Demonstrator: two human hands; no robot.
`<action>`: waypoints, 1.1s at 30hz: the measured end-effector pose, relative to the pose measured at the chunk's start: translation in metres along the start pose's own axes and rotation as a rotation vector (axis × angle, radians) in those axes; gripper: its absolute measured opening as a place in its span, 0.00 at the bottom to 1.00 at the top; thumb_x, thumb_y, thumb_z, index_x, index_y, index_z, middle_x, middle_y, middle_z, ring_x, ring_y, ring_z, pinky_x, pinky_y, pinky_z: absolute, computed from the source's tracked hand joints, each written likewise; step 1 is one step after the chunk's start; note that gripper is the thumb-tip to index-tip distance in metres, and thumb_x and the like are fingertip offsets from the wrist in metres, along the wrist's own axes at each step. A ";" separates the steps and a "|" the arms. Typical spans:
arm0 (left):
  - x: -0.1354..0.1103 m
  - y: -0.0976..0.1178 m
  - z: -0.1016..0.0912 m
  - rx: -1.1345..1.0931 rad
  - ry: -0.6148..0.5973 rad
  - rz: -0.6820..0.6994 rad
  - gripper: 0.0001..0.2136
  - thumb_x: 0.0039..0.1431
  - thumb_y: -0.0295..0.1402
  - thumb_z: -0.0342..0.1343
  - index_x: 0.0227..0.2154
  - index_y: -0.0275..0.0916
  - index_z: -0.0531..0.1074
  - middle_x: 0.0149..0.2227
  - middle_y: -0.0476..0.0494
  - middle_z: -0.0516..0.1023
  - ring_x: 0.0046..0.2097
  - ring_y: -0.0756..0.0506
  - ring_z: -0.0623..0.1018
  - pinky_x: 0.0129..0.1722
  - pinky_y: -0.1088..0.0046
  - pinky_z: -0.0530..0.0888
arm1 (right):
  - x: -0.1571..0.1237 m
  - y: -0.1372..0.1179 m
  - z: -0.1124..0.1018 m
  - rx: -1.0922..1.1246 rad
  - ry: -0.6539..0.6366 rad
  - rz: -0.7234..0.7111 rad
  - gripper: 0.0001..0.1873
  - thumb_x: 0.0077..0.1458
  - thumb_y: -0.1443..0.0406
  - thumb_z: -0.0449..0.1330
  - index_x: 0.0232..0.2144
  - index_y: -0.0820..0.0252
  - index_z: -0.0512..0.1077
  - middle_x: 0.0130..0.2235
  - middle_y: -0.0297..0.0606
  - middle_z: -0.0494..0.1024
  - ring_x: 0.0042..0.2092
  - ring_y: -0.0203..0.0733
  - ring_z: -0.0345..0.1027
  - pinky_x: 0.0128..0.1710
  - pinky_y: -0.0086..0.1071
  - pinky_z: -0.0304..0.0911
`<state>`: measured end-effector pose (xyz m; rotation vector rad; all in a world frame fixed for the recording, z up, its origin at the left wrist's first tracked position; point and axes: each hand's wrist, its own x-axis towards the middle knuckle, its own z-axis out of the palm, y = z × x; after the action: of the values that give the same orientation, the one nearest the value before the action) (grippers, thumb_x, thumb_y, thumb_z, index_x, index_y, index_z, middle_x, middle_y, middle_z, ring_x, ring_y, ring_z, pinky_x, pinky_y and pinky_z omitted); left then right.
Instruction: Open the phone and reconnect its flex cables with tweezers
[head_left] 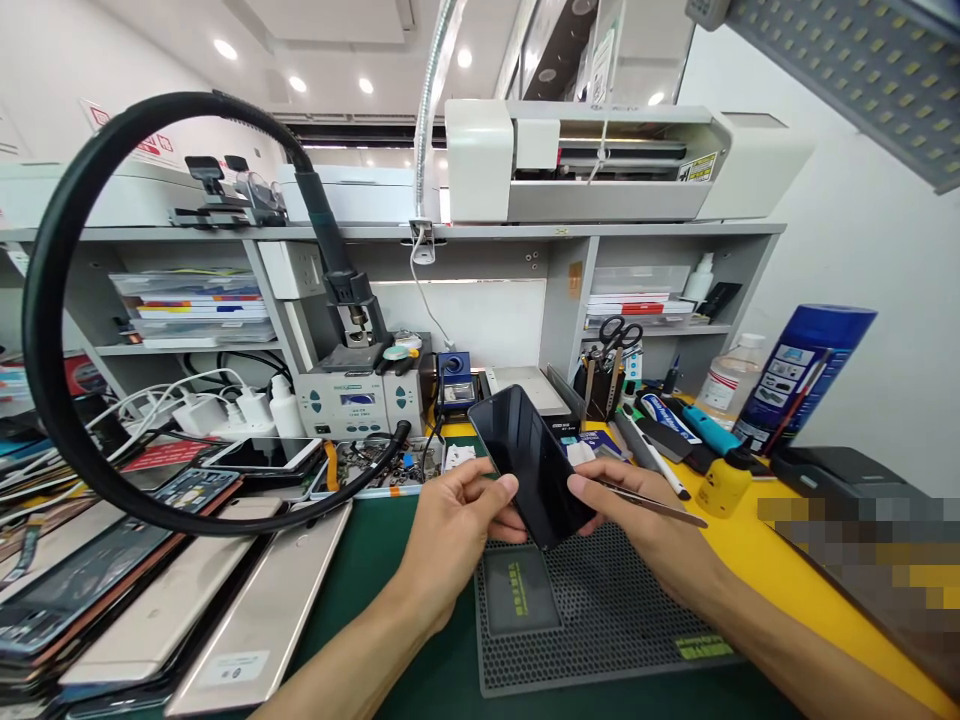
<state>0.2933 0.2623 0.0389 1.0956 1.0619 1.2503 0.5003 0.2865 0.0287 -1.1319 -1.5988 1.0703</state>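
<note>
A black smartphone (525, 455) with a dark glossy screen is held up above the workbench, tilted with its top end away from me. My left hand (457, 525) grips its lower left edge, thumb pressed on the glass. My right hand (637, 515) pinches the lower right corner and also holds metal tweezers (660, 505) that point to the right. Below the hands lies a grey perforated work mat (600, 620) on a green table mat (390, 560).
Several phones and tablets (172, 600) are stacked at the left. A black hose (52, 330) loops from a rework station (360, 400). Scissors (619, 335), bottles, a yellow bottle (724, 485) and a blue box (802, 375) stand at the right. Shelves and a white machine (600, 160) rise behind.
</note>
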 end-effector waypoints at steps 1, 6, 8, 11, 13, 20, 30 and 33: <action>-0.001 0.000 0.001 0.002 -0.010 -0.011 0.23 0.59 0.36 0.64 0.52 0.29 0.67 0.24 0.47 0.77 0.28 0.46 0.79 0.33 0.70 0.79 | 0.000 0.000 0.000 -0.024 0.021 -0.001 0.17 0.58 0.50 0.63 0.36 0.56 0.76 0.35 0.34 0.77 0.35 0.42 0.71 0.34 0.33 0.67; -0.003 -0.003 0.003 0.018 -0.060 -0.034 0.24 0.58 0.37 0.64 0.52 0.27 0.69 0.24 0.45 0.78 0.27 0.46 0.79 0.32 0.70 0.79 | 0.001 0.001 -0.002 -0.083 0.055 -0.040 0.16 0.58 0.51 0.64 0.34 0.57 0.77 0.34 0.34 0.76 0.38 0.42 0.66 0.38 0.34 0.61; -0.003 -0.004 0.002 0.017 -0.062 -0.042 0.25 0.58 0.37 0.65 0.53 0.28 0.69 0.23 0.46 0.78 0.27 0.46 0.79 0.31 0.70 0.80 | 0.002 0.002 -0.003 -0.050 0.049 -0.032 0.15 0.57 0.52 0.65 0.31 0.58 0.78 0.32 0.34 0.74 0.36 0.40 0.64 0.35 0.33 0.59; -0.001 -0.006 0.000 0.028 -0.082 -0.044 0.24 0.58 0.38 0.65 0.53 0.30 0.71 0.24 0.46 0.79 0.27 0.47 0.79 0.32 0.70 0.80 | 0.003 0.002 -0.004 -0.005 0.043 -0.017 0.15 0.55 0.53 0.67 0.28 0.59 0.77 0.29 0.33 0.73 0.33 0.39 0.62 0.32 0.32 0.57; -0.001 -0.006 -0.001 0.043 -0.105 -0.031 0.21 0.58 0.39 0.64 0.50 0.31 0.73 0.25 0.45 0.78 0.28 0.47 0.78 0.33 0.69 0.80 | 0.003 0.000 -0.004 -0.010 0.041 -0.020 0.15 0.55 0.53 0.67 0.28 0.59 0.77 0.28 0.33 0.74 0.32 0.38 0.63 0.31 0.31 0.57; 0.002 -0.008 -0.001 0.104 -0.160 0.107 0.15 0.62 0.39 0.60 0.47 0.37 0.76 0.31 0.46 0.77 0.35 0.46 0.77 0.36 0.68 0.80 | -0.004 -0.004 0.001 -0.235 0.130 -0.200 0.12 0.59 0.55 0.64 0.32 0.56 0.78 0.31 0.33 0.79 0.32 0.39 0.71 0.30 0.29 0.65; -0.016 -0.011 0.009 -0.058 -0.225 0.197 0.36 0.52 0.34 0.69 0.63 0.44 0.60 0.64 0.38 0.67 0.60 0.36 0.72 0.60 0.60 0.71 | -0.019 0.006 0.008 -0.659 0.234 -1.149 0.18 0.53 0.78 0.64 0.46 0.65 0.74 0.38 0.44 0.81 0.40 0.42 0.74 0.42 0.36 0.72; -0.023 -0.010 0.014 -0.095 -0.168 0.291 0.33 0.51 0.32 0.70 0.59 0.42 0.65 0.59 0.37 0.73 0.57 0.36 0.75 0.59 0.58 0.73 | -0.021 0.004 0.008 -0.714 0.210 -1.184 0.17 0.53 0.78 0.65 0.46 0.66 0.75 0.38 0.44 0.80 0.42 0.44 0.72 0.46 0.41 0.72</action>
<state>0.3081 0.2385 0.0319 1.2893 0.7265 1.3935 0.4979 0.2656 0.0196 -0.4485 -2.0459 -0.4020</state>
